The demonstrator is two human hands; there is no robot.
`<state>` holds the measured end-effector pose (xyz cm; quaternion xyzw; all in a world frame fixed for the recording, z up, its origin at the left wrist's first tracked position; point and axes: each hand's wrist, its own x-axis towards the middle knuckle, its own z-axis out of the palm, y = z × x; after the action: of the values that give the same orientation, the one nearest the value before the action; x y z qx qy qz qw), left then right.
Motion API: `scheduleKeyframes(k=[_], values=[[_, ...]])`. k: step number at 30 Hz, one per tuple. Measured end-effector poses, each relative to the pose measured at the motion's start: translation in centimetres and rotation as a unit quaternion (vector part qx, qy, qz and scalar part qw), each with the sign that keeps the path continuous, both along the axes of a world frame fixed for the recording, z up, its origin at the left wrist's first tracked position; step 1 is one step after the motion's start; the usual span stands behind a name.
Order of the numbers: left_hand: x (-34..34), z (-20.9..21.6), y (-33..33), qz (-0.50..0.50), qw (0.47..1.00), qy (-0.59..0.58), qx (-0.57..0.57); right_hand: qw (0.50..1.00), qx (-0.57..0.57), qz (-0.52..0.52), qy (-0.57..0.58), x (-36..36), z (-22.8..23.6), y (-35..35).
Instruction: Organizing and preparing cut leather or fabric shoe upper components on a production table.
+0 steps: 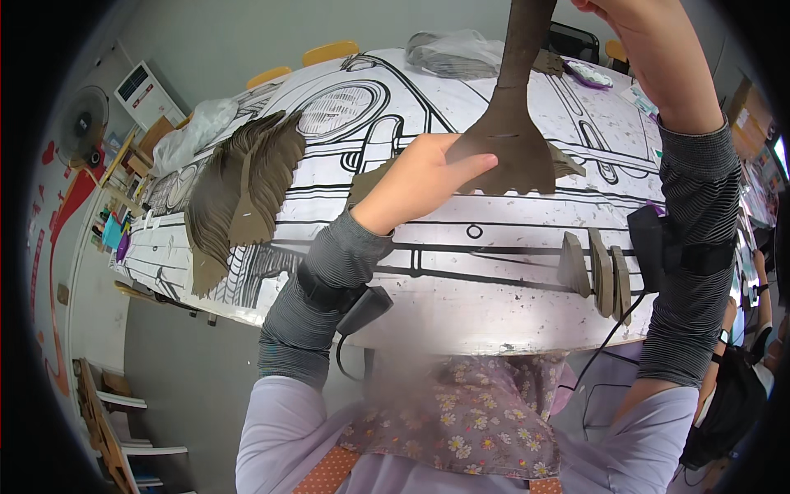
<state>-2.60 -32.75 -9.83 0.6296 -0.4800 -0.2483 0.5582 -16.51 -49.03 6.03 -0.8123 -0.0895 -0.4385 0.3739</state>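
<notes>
Item in hand: a flat brown cardboard cutout (512, 123), a long narrow stem widening to a fan-shaped foot with a toothed lower edge and a short slit across its middle.

Position: held upright above the counter (461, 313), stem running out of the top of the picture, toothed foot hanging just above the printed black-and-white surface.

Left hand (420, 181): fingers extended and laid flat against the left flank of the foot; it steadies the piece. Whether a thumb closes behind the card cannot be told.

Right hand (629, 29): raised at the upper edge, near the stem; mostly cut off, so its grip cannot be told.

Handling, judged: light, thin and fairly stiff in its plane, but likely to bend or crease across the narrow stem. The teeth look easily crushed. Dry matte face, unlikely to slip.

Where to hold, judged: on the broad foot above the teeth, and on the stem near the neck, pinching both flat faces.

Nearby: a fanned stack of cutouts (239, 198) at left; three small wedge pieces (597, 272) standing at the near edge; a plastic bag (457, 53) at the far side.
</notes>
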Motion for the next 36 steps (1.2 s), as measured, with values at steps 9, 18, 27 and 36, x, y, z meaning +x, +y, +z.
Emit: scheduleKeyframes(k=[9, 18, 27, 36], values=[[0.0, -0.1, 1.5, -0.02, 0.999, -0.029, 0.033, 1.0, -0.002, -0.011, 0.024, 1.4, -0.4, 0.2], [0.1, 0.7, 2.8, -0.016, 0.999, -0.041, -0.004, 0.995, 0.035, -0.024, 0.095, 1.7, 0.3, 3.7], [0.3, 2.4, 3.5, 0.027, 0.988, 0.015, -0.149, 0.99, 0.029, 0.086, 0.109, 3.1, 0.0, 4.6], [1.8, 0.9, 5.2, 0.02, 0.981, 0.064, -0.182, 0.985, -0.008, 0.126, 0.113, 5.5, -0.9, 5.4]])
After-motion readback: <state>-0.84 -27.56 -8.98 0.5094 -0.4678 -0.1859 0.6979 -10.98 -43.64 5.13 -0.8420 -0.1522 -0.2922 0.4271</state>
